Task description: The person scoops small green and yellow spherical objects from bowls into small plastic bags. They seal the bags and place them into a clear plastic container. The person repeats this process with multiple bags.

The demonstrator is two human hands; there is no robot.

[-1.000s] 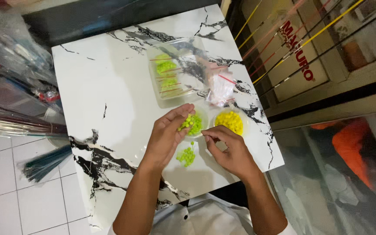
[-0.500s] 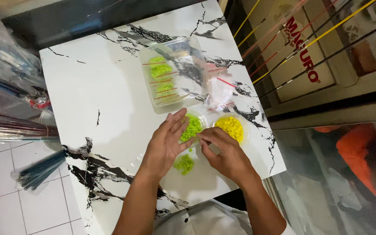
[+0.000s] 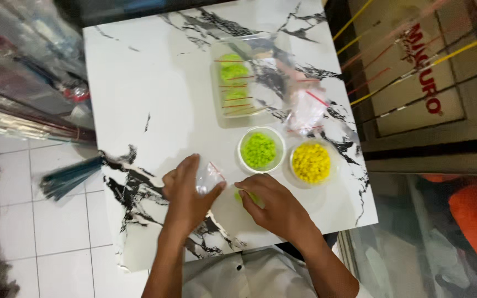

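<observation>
Both hands have drawn back from the bowls toward the near edge of the white marbled worktop [image 3: 139, 83], and the camera now sits closer. From the head view, the left hand [image 3: 186, 196] pinches a small clear plastic bag [image 3: 208, 175] between thumb and fingers, its grip clamped on the film. The right hand [image 3: 274, 207] curls over a few green pieces [image 3: 248, 197]; whether it actually holds them is hard to tell. The bag looks light, limp and slippery, best taken at its mouth edge. Beyond stand a bowl of green pieces [image 3: 259, 150], a bowl of yellow pieces [image 3: 311, 163] and a clear tray [image 3: 238, 83].
</observation>
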